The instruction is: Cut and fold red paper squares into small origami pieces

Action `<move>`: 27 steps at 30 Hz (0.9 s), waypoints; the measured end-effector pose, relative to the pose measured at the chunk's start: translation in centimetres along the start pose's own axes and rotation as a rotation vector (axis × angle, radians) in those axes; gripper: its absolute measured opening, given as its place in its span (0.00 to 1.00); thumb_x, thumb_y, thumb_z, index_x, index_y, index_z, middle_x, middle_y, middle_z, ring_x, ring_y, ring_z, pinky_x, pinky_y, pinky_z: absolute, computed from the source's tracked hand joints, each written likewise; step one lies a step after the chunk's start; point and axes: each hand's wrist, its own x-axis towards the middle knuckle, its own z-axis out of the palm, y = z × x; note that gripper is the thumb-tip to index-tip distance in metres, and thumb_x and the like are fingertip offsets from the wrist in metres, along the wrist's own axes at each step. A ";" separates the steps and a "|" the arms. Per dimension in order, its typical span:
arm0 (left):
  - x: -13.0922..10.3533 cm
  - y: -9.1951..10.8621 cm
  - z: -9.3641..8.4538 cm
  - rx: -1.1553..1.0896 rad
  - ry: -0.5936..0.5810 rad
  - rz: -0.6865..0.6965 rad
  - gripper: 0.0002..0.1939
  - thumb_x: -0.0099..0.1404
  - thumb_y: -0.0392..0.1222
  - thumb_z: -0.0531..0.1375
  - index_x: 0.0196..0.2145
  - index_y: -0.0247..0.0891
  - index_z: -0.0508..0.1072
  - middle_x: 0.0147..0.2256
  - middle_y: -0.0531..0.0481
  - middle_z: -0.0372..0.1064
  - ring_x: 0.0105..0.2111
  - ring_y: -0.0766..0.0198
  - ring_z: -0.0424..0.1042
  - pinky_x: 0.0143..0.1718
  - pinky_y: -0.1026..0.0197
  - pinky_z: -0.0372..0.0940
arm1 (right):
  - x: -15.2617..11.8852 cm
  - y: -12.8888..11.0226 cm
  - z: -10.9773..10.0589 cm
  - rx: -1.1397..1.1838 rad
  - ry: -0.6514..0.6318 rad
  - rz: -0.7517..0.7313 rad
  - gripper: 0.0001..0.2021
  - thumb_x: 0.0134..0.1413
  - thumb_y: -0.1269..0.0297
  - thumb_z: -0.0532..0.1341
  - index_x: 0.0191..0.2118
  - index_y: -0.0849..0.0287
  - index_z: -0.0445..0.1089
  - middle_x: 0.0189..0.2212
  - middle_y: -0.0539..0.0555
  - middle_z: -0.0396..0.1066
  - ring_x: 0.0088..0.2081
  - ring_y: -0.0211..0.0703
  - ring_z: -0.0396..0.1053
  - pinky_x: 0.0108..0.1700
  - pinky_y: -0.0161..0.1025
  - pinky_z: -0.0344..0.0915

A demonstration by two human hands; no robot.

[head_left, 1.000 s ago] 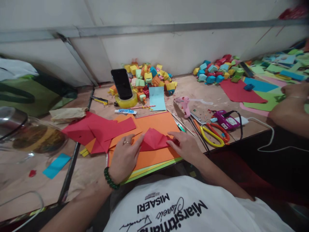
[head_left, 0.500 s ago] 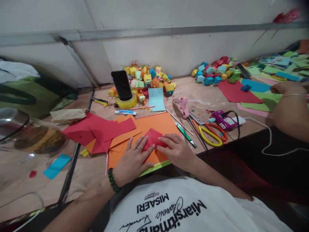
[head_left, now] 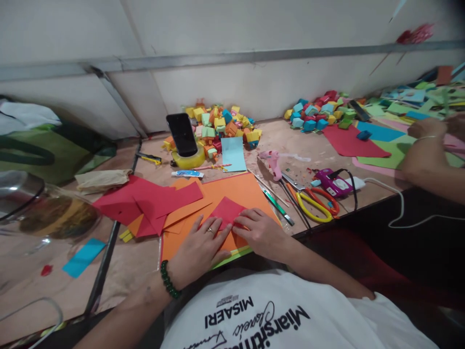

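A small piece of red paper (head_left: 228, 209) lies like a diamond on a larger orange sheet (head_left: 247, 189), its near part hidden by my fingers. My left hand (head_left: 203, 245) rests flat on its left side, fingers outstretched and apart. At the paper's right lower edge, my right hand (head_left: 263, 232) has its fingers bent and close together, pinching or pressing that edge; the thumb is hidden. Light green paper (head_left: 232, 255) shows under the orange sheet. Left of my hands, red sheets (head_left: 152, 203) overlap narrower orange pieces (head_left: 185, 220).
Scissors (head_left: 314, 206), a pink glue gun (head_left: 272, 165), a green cutter (head_left: 279, 208) and a purple power adapter (head_left: 332, 182) lie to the right. A phone (head_left: 182, 134) leans on a tape roll (head_left: 189, 157) before folded paper cubes (head_left: 218, 123). Another person's arm (head_left: 426, 150) reaches in.
The red paper's upper part now shows flatter and more evenly lit. My right hand has shifted slightly left and down along its edge. The camera view has moved a little.
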 end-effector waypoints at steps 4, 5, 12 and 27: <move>-0.2 0.1 -0.3 0.008 0.020 0.007 0.22 0.68 0.52 0.55 0.54 0.39 0.71 0.52 0.38 0.71 0.52 0.49 0.68 0.56 0.44 0.56 | -0.3 0.4 0.4 0.033 -0.016 -0.005 0.09 0.59 0.73 0.56 0.43 0.61 0.72 0.39 0.58 0.74 0.45 0.47 0.64 0.46 0.44 0.61; -0.2 0.1 -0.3 -0.001 0.022 0.005 0.22 0.67 0.53 0.55 0.54 0.39 0.71 0.52 0.38 0.71 0.52 0.48 0.68 0.56 0.44 0.56 | -0.5 0.6 0.4 0.046 -0.033 0.011 0.09 0.60 0.74 0.55 0.42 0.60 0.72 0.38 0.57 0.74 0.44 0.47 0.64 0.46 0.43 0.61; -0.4 0.2 -0.2 -0.054 0.010 -0.040 0.23 0.67 0.54 0.55 0.54 0.40 0.71 0.53 0.39 0.70 0.53 0.49 0.67 0.58 0.42 0.55 | -1.0 0.7 -1.2 -0.026 -0.098 0.118 0.09 0.60 0.76 0.54 0.36 0.61 0.72 0.32 0.56 0.72 0.37 0.45 0.63 0.38 0.41 0.59; -3.7 -0.7 -1.2 -0.039 0.005 -0.231 0.20 0.69 0.50 0.51 0.52 0.43 0.73 0.52 0.43 0.72 0.51 0.50 0.69 0.56 0.44 0.57 | -4.9 1.9 -0.8 -0.051 -0.049 0.254 0.13 0.57 0.79 0.55 0.40 0.59 0.74 0.36 0.55 0.73 0.39 0.44 0.63 0.36 0.40 0.60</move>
